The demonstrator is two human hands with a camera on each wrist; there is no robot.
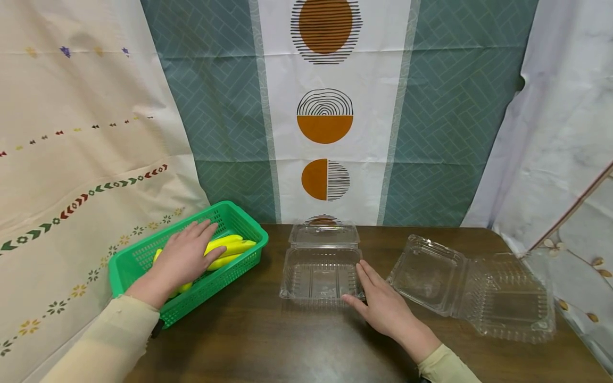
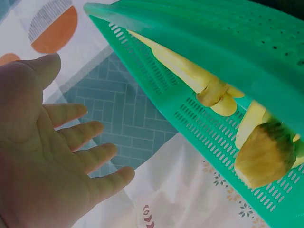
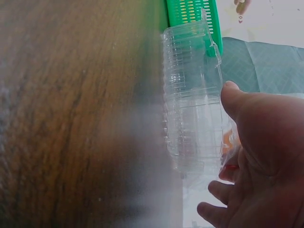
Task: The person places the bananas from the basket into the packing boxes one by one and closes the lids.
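- A person's left hand (image 1: 184, 258), fingers extended and relaxed, hovers over yellow bananas (image 1: 231, 249) inside a green basket (image 1: 215, 287), blocking part of the fruit from the head view.
- The right hand (image 1: 385, 306), fingers loosely straight, is at the right edge of a clear box (image 1: 321, 279), lid laid back, on the brown bench (image 1: 273, 351).
- A second box (image 1: 431, 274) lies unfolded farther right, near the right hand.
- A patterned curtain (image 1: 225, 106) hangs behind.
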